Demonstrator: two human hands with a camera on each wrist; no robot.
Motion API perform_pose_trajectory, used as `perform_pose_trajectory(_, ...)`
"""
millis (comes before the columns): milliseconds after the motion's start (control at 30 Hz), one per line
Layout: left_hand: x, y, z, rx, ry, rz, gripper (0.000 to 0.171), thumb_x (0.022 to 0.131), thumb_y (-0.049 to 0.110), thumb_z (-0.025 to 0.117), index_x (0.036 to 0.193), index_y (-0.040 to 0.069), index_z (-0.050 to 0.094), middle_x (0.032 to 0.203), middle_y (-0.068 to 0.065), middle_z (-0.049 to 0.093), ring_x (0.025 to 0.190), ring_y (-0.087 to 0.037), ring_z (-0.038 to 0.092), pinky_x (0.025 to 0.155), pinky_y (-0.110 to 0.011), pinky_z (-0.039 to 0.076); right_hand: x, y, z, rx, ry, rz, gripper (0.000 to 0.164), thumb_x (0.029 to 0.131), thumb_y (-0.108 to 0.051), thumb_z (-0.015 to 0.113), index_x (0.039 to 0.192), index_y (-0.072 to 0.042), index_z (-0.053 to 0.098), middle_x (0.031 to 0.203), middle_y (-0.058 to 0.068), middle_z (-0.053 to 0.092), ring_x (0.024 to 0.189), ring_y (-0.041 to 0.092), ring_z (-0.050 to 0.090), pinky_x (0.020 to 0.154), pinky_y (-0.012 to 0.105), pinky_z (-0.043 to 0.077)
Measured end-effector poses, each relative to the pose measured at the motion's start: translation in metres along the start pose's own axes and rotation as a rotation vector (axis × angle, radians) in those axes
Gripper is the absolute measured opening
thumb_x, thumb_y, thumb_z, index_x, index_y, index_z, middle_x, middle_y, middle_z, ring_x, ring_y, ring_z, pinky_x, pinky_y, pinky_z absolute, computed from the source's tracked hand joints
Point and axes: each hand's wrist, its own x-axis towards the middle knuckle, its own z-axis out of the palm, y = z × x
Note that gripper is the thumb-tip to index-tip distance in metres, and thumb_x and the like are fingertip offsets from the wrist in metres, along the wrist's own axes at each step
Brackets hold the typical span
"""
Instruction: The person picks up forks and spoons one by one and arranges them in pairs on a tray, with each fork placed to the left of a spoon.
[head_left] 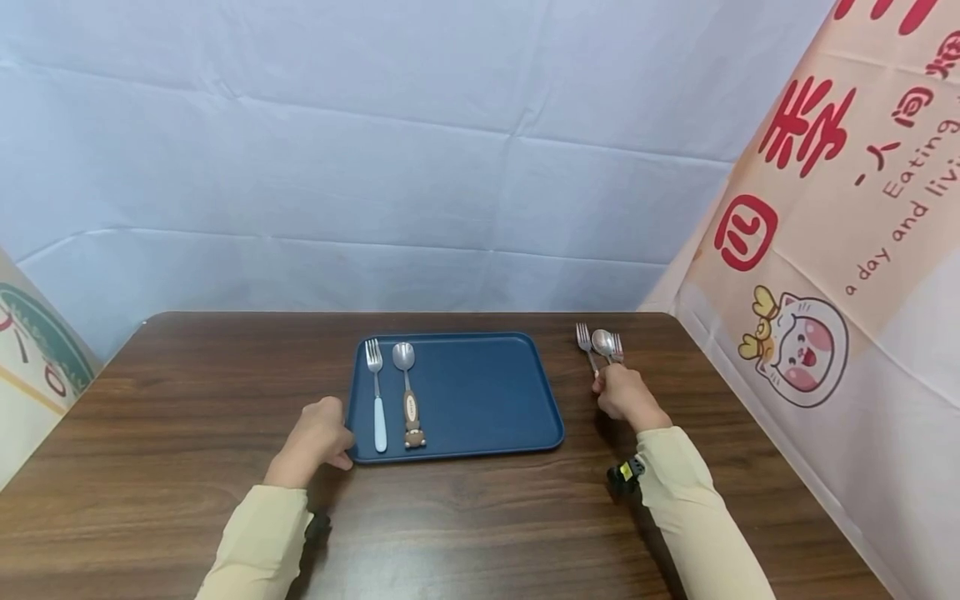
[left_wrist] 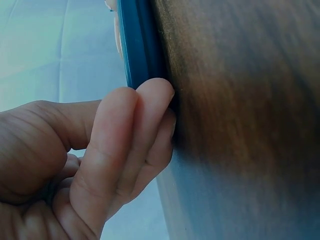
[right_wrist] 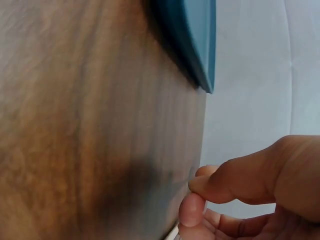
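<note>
My left hand (head_left: pixel 315 437) holds the blue tray (head_left: pixel 480 396) at its near left corner; in the left wrist view its thumb and fingertips close on the rim (left_wrist: pixel 137 45). On the tray's left side lie a fork (head_left: pixel 380 425) with a pale blue handle and a spoon (head_left: pixel 403 357) with a brown bear handle. Right of the tray, my right hand (head_left: pixel 628 393) pinches the spoon (head_left: pixel 602 341) with thumb and finger, its handle hidden by the hand. Beside that spoon are a fork (head_left: pixel 583 336) on the left and another fork (head_left: pixel 617 345) on the right.
The brown wooden table (head_left: pixel 465 533) carries everything. A white cloth (head_left: pixel 375 183) hangs behind its far edge. A printed cloth with red characters and a cartoon face (head_left: pixel 802 350) hangs along the right side.
</note>
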Motion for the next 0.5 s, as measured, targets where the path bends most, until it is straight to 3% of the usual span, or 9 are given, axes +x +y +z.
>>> perform_pose_trajectory(267, 0.0003, -0.0008, 0.0003, -0.013, 0.007, 0.008, 0.008, 0.073, -0.01, 0.054, 0.08, -0.009, 0.051, 0.062, -0.014, 0.055, 0.044, -0.015, 0.061, 0.049, -0.027, 0.049, -0.0002, -0.0034, -0.0036, -0.005, -0.01, 0.015, 0.016, 0.076, 0.007, 0.049, 0.086, -0.002, 0.059, 0.082, 0.012, 0.055, 0.07, 0.026, 0.048, 0.059, 0.033, 0.039)
perform_pose_trajectory(500, 0.0002, -0.0006, -0.0001, -0.01, 0.007, 0.016, 0.008, 0.072, -0.01, 0.054, 0.08, -0.009, 0.051, 0.061, -0.013, 0.056, 0.043, -0.015, 0.061, 0.048, -0.027, 0.049, -0.0016, -0.0066, 0.0, -0.022, 0.013, -0.021, 0.017, 0.073, 0.007, 0.048, 0.068, -0.009, 0.049, 0.068, 0.006, 0.046, 0.064, 0.024, 0.043, 0.059, 0.033, 0.035)
